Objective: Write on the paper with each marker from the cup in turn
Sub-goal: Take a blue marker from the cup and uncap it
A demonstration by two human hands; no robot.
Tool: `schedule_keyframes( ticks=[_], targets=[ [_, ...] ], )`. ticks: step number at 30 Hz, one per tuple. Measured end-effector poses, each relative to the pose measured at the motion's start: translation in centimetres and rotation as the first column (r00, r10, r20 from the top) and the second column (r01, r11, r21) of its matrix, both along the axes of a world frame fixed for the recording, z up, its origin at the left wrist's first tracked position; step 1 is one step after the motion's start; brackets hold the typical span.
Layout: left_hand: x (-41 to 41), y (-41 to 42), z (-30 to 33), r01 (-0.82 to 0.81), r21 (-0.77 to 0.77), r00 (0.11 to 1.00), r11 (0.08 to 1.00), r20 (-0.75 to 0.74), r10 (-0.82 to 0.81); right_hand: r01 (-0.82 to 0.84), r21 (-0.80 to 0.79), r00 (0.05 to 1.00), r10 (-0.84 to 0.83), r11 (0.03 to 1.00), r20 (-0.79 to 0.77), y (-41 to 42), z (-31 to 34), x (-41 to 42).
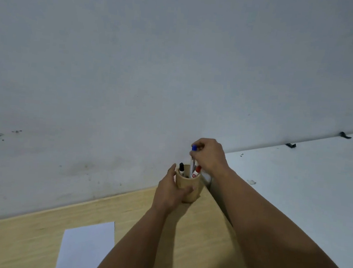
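— What is seen at the cup (187, 185)?

— A round tan cup is stood on the wooden surface (34, 239), close to the far corner where the surface meets the wall (134, 66). Three markers are seen in it. A blue-capped marker (193, 156) is raised upright above the rim, its lower end still inside the cup. A black-capped marker (181, 169) is leaned at the left side of the cup, and a red-capped marker (196, 172) at the right side.

— How are the hands placed?

— The cup is wrapped by the left hand (169, 192), fingers curled round its left wall and the thumb laid across its near face. The blue-capped marker is pinched near its top by the fingertips of the right hand (210, 156), which is held just above the cup.

— And the paper?

— A white sheet of paper (85, 247) is laid flat on the surface, well to the near left of the cup; its near end is cut off by the picture edge and its right side is partly covered by the left forearm. No writing can be made out on the part shown.

— Anything beyond the cup?

— The pale wall behind it is marked with dark specks to the far left. To the right of the cup a white ledge (306, 177) is seen, with two small dark clips (291, 145) where it meets the wall.
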State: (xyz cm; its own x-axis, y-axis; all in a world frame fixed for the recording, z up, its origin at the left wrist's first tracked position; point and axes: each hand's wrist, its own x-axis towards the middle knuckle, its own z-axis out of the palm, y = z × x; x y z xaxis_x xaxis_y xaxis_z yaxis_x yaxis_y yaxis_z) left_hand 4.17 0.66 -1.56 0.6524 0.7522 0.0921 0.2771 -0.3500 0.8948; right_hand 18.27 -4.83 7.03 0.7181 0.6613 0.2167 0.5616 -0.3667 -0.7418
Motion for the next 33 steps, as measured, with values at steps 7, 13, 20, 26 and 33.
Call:
schedule_keyframes(
  ticks=[7, 13, 20, 26, 33],
  targets=[
    [-6.0, 0.4, 5.6, -0.087, 0.149, 0.993, 0.985, -0.06, 0.097, -0.02, 0.41, 0.989, 0.079, 0.912, -0.127, -1.4, 7.3, -3.5],
    [-15.5, 0.4, 8.7, -0.207, 0.204, 0.975, 0.957, -0.038, 0.219, -0.268, 0.154, 0.939, 0.294, 0.951, -0.18, -1.8, 4.8, -12.7],
    [-26.7, -1.3, 6.9, -0.333, 0.168, 0.929, 0.928, -0.109, 0.353, -0.547, 0.122, 0.698, 0.532, 0.828, -0.48, -4.3, -2.0, -24.6],
    [-32.6, -1.9, 4.3, -0.323, 0.242, 0.915, 0.915, -0.169, 0.367, -0.641, 0.134, 0.611, 0.608, 0.756, -0.507, -4.3, -4.9, -31.1],
    [-33.3, -0.4, 5.0, -0.347, 0.267, 0.89, 0.899, -0.21, 0.405, -0.635, 0.149, 0.715, 0.65, 0.758, -0.258, -2.9, -4.8, -32.0]
  ],
)
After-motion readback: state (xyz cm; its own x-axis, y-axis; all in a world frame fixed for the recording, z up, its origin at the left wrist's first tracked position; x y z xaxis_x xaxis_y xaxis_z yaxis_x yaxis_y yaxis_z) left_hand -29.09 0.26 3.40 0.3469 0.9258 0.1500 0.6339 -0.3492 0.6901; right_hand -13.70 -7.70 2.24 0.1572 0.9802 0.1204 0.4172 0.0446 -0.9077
